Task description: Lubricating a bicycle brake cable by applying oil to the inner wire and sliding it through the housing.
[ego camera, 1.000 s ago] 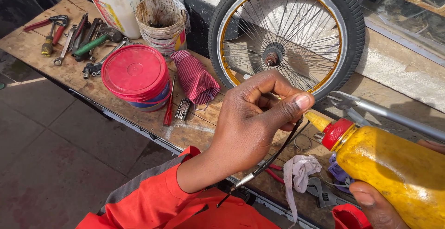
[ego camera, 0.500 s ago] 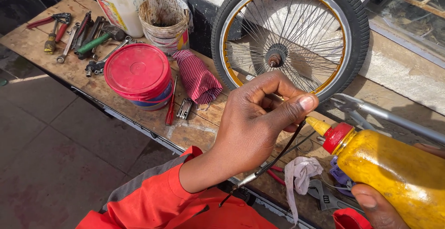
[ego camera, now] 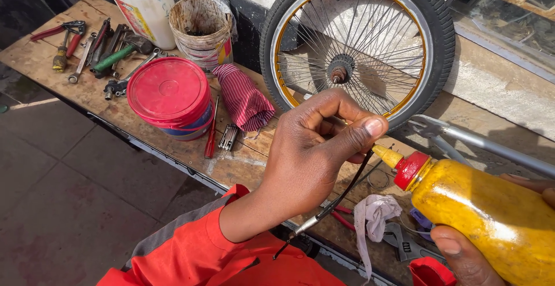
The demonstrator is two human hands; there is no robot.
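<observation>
Two hands engaged: left hand (ego camera: 315, 164) pinches black cable (ego camera: 341, 196) end; right hand (ego camera: 468, 257) grips yellow oil bottle (ego camera: 485, 211), nozzle touching cable. Oiling step; next calls for a gentle squeeze. Wheel (ego camera: 355, 49) beyond, on surface (ego camera: 87, 89).

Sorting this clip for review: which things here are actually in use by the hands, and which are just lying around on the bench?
In use:
left hand pinching the black cable
right hand holding the yellow squeeze bottle, nozzle at the cable

Lying about:
bicycle wheel
red-lidded tub
striped cloth
dirty bucket
white jug
hand tools
white rag
</observation>
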